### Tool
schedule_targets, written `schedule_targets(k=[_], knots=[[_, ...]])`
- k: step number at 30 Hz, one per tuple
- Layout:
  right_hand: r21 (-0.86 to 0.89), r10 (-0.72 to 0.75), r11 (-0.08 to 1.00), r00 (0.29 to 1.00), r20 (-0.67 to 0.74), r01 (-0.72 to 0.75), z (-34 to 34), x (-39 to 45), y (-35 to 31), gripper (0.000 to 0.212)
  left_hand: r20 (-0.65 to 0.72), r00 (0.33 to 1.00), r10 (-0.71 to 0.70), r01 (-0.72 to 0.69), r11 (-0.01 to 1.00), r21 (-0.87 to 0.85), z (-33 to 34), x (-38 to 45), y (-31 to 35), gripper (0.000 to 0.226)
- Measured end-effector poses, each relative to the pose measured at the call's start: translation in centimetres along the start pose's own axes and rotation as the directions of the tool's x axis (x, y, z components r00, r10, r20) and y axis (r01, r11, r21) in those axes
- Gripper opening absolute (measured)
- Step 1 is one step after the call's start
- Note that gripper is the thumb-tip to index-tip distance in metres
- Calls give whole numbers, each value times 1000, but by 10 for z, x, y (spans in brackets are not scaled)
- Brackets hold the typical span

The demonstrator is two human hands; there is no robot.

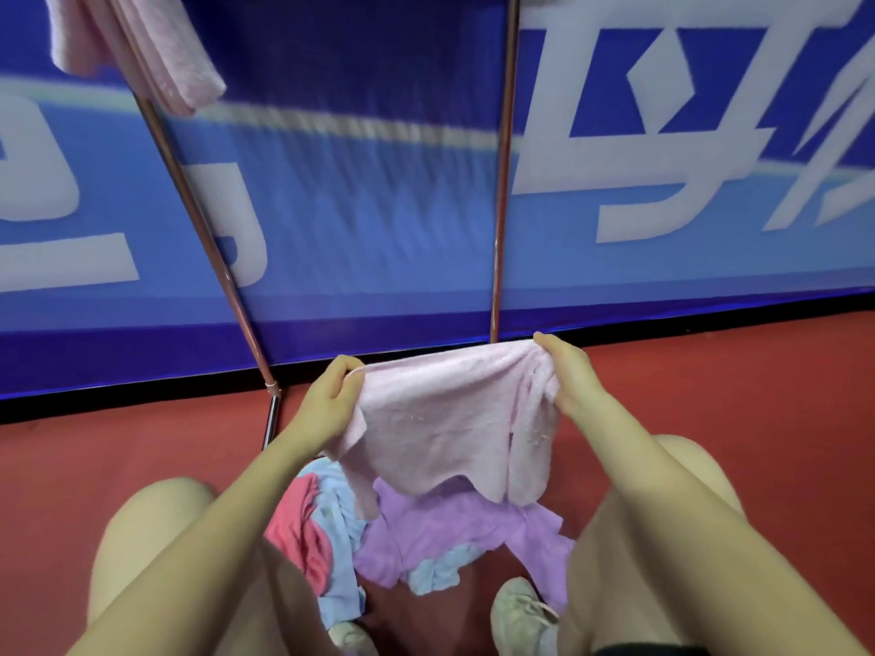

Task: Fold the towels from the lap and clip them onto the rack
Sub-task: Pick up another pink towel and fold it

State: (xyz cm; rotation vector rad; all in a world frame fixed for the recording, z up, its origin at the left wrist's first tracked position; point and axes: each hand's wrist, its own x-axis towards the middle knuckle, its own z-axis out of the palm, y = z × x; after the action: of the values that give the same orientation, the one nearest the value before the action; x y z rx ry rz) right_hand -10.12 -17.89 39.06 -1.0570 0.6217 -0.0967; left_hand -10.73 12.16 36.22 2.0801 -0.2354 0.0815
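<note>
A sports hall: red court floor [757,395], blue printed barrier [379,205].

Both hands [445,395] raised, apart, fingers pinched.

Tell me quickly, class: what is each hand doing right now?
Left hand: grips the pink towel by its left top corner.
Right hand: grips its right top corner.

The blue banner [379,205] behind the rack carries large white characters, cut off by the frame edges and blurred; none can be read with certainty. No other text, label, brand or number is legible anywhere.
</note>
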Motion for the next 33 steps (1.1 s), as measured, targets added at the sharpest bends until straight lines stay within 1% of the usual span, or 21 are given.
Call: schedule_targets(k=[2, 5, 7, 9, 11, 12, 14, 15, 17, 19, 21, 22, 24, 25, 27, 29, 30, 32, 33], knots=[[1, 1, 1000, 1000, -23, -1, -6, 0, -1, 15, 38, 996, 80, -82, 995, 47, 3, 1, 4, 11], [12, 6, 1000, 1000, -30, -6, -14, 1, -1, 15, 73, 989, 127, -133, 988, 83, 6, 3, 8, 20], [10, 12, 1000, 999, -33, -12, -20, 2, 0, 11, 131, 981, 144, -165, 973, 160, 8, 4, 7, 22], [-2, 11, 1000, 999, -49, -11, -25, 3, 1, 9, 231, 964, 132, -204, 923, 325, 7, 4, 3, 29], [-25, 2, 1000, 997, -77, -4, -30, 4, 1, 8, 312, 945, 99, -253, 827, 503, 9, 5, -1, 32], [-34, -2, 999, 996, -84, -1, -32, 4, 1, 8, 326, 942, 78, -255, 799, 545, 10, 6, -3, 31], [-49, -7, 999, 996, -86, 3, -36, 5, -2, 7, 339, 940, 35, -229, 803, 550, 14, 8, -5, 30], [-43, -8, 999, 996, -88, 5, -38, 7, -5, 8, 356, 934, -1, -202, 822, 533, 15, 9, -6, 32], [22, -10, 1000, 996, -91, 12, -42, 8, -11, 10, 396, 916, -62, -144, 871, 469, 18, 11, -7, 37], [77, -14, 997, 996, -89, 21, -46, 10, -17, 9, 396, 911, -116, -62, 910, 409, 19, 12, -8, 38], [108, -20, 994, 996, -82, 29, -48, 12, -19, 6, 355, 924, -145, 32, 952, 306, 17, 12, -10, 35], [111, -22, 993, 996, -82, 31, -49, 13, -19, 5, 321, 935, -148, 74, 970, 233, 15, 11, -10, 37], [96, -20, 995, 996, -92, 29, -50, 16, -18, 3, 237, 953, -189, 181, 982, 54, 10, 13, -16, 53], [88, -20, 996, 996, -93, 28, -50, 16, -18, 5, 205, 953, -225, 234, 972, -23, 8, 13, -17, 50], [79, -18, 997, 996, -90, 25, -50, 18, -17, 17, 165, 938, -304, 327, 936, -131, 4, 12, -18, 30], [10, -12, 1000, 996, -93, 13, -48, 18, -13, 21, 121, 919, -376, 394, 893, -217, 3, 13, -17, 31], [-55, -10, 998, 996, -93, 5, -45, 16, -11, 19, 98, 903, -418, 428, 864, -266, 4, 13, -16, 31], [-185, -10, 983, 998, -59, -1, -36, 10, -4, 5, 56, 869, -492, 477, 802, -359, 8, 14, -7, 27], [-224, -14, 975, 1000, -23, 8, -30, 6, 0, 5, 35, 846, -532, 499, 766, -405, 10, 14, -2, 26]])
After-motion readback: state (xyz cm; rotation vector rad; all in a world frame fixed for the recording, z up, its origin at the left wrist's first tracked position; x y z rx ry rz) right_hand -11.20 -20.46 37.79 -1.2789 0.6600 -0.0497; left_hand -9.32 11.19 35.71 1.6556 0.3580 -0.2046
